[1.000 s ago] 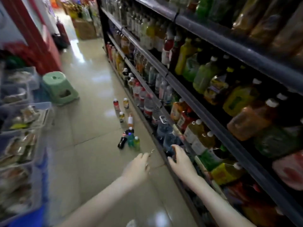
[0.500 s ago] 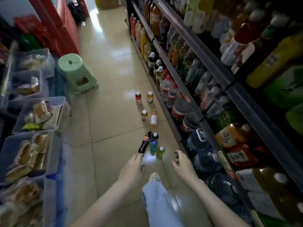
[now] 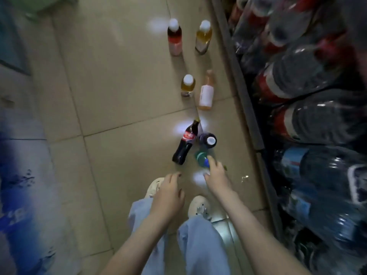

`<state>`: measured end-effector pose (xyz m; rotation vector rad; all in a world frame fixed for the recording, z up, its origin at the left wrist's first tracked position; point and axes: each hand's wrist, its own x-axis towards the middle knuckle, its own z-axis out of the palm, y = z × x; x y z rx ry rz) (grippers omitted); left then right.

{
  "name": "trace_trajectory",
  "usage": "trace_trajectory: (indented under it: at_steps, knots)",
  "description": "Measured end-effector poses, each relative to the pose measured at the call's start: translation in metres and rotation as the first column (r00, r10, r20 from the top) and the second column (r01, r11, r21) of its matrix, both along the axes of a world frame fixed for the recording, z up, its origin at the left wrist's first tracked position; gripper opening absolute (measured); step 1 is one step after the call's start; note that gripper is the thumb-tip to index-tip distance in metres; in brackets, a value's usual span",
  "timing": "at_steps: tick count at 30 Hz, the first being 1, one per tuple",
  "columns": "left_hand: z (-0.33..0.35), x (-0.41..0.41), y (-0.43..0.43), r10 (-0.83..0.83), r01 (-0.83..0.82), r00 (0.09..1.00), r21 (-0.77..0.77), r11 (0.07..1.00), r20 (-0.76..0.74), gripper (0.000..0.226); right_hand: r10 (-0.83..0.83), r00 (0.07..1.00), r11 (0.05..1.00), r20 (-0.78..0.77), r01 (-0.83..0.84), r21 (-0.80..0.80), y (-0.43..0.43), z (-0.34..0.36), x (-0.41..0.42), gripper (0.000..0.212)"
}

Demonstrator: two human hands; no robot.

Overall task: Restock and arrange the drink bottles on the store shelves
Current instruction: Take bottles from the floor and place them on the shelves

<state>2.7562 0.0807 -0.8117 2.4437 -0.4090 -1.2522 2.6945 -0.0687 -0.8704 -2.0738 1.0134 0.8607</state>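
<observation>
Green-capped bottle just under right grip

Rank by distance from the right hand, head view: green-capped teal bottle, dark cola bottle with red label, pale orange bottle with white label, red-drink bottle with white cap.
1. Green-capped teal bottle, at the right hand.
2. Dark cola bottle, just left.
3. Pale orange bottle, farther ahead.
4. Red-drink bottle, farthest.

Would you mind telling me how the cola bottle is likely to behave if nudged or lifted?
The cola bottle looks full of dark liquid, so it is probably heavy for its size. Tall and slim, it seems to lean toward the dark white-capped bottle, so a nudge may tip it. Its round body would then likely roll on the smooth tiles.
</observation>
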Motion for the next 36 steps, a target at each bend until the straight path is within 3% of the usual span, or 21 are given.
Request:
trace_trajectory:
  at_steps: [2,5,9,14,16,21,25,29,32,36]
  knots:
    - [-0.033,0.004,-0.001,0.006,-0.006,1.000,0.015,1.000,-0.014,0.047,0.036,0.998,0.998,-0.048,-0.038,-0.044,0.005,-0.047,0.007,0.058]
    - [-0.063,0.009,0.000,-0.033,0.034,0.999,0.022,0.999,-0.039,0.048,0.020,1.000,0.989,-0.003,-0.020,-0.146,0.015,-0.084,0.012,0.042]
    - [-0.068,0.017,0.000,-0.146,0.147,0.988,0.023,0.989,-0.052,0.049,0.035,0.993,0.982,0.117,-0.012,-0.188,0.026,-0.065,0.011,0.033]
    - [-0.002,0.039,-0.011,-0.374,0.372,0.920,-0.037,0.927,-0.119,0.065,-0.295,0.926,0.952,0.237,0.307,-0.015,0.029,0.057,0.001,0.020]
    - [0.045,0.050,-0.021,-0.529,0.517,0.844,-0.127,0.847,-0.094,0.073,-0.417,0.866,0.904,0.277,0.426,0.030,0.023,0.129,0.000,0.020]
    - [0.168,0.056,-0.053,-0.628,0.592,0.775,-0.272,0.759,-0.064,0.081,-0.498,0.781,0.858,0.378,0.506,0.086,0.020,0.301,-0.008,0.025]
    - [0.279,0.058,-0.092,-0.743,0.710,0.666,-0.364,0.603,0.068,0.066,-0.574,0.623,0.759,0.532,0.648,0.061,0.015,0.409,-0.029,0.032]
    - [0.370,0.027,-0.113,-0.766,0.744,0.628,-0.395,0.539,0.137,0.064,-0.700,0.356,0.600,0.619,0.763,0.241,0.018,0.488,-0.072,0.070]
    - [0.422,-0.007,-0.124,-0.789,0.716,0.614,-0.436,0.545,0.024,0.064,-0.783,0.301,0.518,0.544,0.800,0.303,0.039,0.510,-0.116,0.078]
    - [0.495,-0.097,-0.121,-0.850,0.697,0.518,-0.528,0.485,-0.097,0.050,-0.827,0.133,0.386,0.547,0.841,0.379,0.081,0.550,-0.203,0.065]
